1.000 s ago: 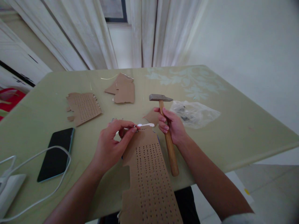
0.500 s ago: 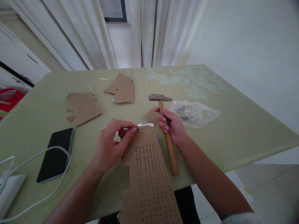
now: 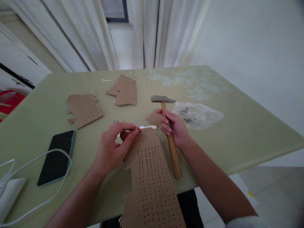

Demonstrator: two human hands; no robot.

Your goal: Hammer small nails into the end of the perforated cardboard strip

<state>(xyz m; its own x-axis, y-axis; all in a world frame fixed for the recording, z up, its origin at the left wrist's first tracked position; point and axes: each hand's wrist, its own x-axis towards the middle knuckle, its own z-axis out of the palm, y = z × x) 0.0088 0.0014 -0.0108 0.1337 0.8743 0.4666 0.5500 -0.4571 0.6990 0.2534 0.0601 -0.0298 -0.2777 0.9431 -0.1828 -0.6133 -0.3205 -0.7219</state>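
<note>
Head view: right hand (image 3: 174, 128) grips wooden-handled hammer (image 3: 169, 136); left hand (image 3: 114, 147) pinches perforated cardboard (image 3: 149, 177).

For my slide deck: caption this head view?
Right hand grips hammer; left hand pinches perforated cardboard.

Right hand (image 3: 174, 128) is closed round the wooden handle of a hammer (image 3: 168, 131), head raised just above the table (image 3: 237, 126). Left hand (image 3: 114, 147) pinches a small item, too small to identify, at the top edge of a perforated cardboard strip (image 3: 150, 180). Two further cardboard pieces (image 3: 84, 109) lie beyond. Phone (image 3: 57, 156) and white cable (image 3: 47, 158) at left; clear plastic bag (image 3: 197, 115) right of the hammer
</note>
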